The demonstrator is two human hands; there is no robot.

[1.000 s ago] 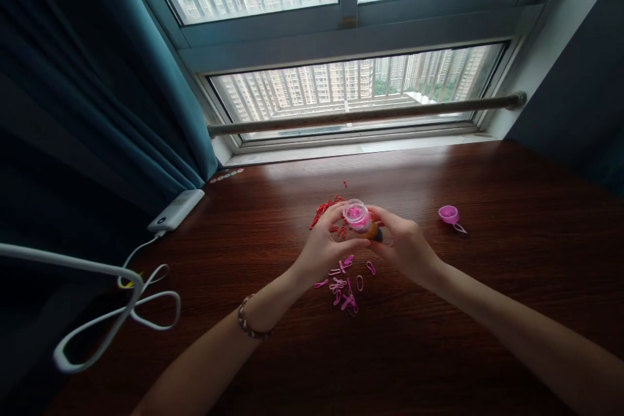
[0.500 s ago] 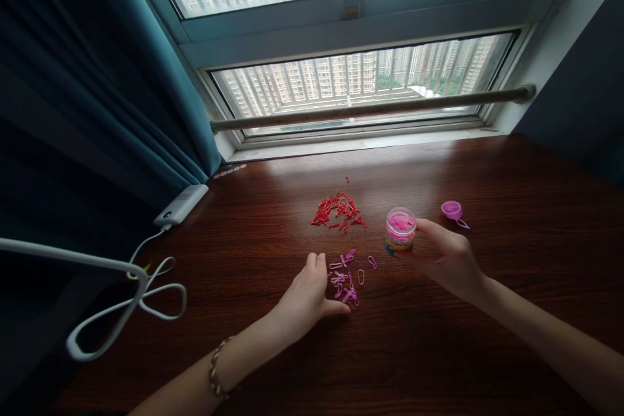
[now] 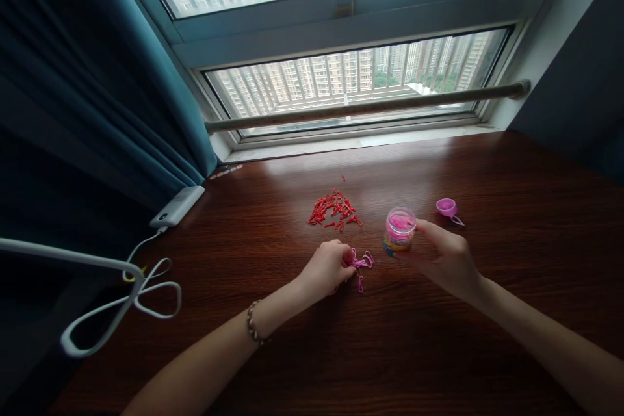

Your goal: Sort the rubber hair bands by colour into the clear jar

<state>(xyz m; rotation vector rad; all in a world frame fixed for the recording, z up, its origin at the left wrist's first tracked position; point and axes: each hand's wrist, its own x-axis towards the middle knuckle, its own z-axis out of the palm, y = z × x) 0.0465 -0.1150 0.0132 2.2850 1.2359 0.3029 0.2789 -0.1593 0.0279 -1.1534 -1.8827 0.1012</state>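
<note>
My left hand (image 3: 327,268) is closed in a pinch over a bunch of small pink clips (image 3: 361,262) on the dark wooden table (image 3: 439,338). A few of the pink clips stick out past its fingertips. To the right, my right hand (image 3: 446,259) grips a small clear jar (image 3: 399,231) that stands upright on the table and has pink clips inside. Beyond my left hand, a heap of small red clips (image 3: 334,209) lies on the table.
The jar's pink lid (image 3: 447,207) lies to the right of the jar. A white power bank (image 3: 176,207) with a looping white cable (image 3: 121,299) sits at the left by a teal curtain (image 3: 97,78). A barred window (image 3: 341,78) runs along the back.
My left hand has gathered the scattered pink clips into a pinch and moved slightly toward the jar. My right hand has kept its hold on the jar, which stands in the same place.
</note>
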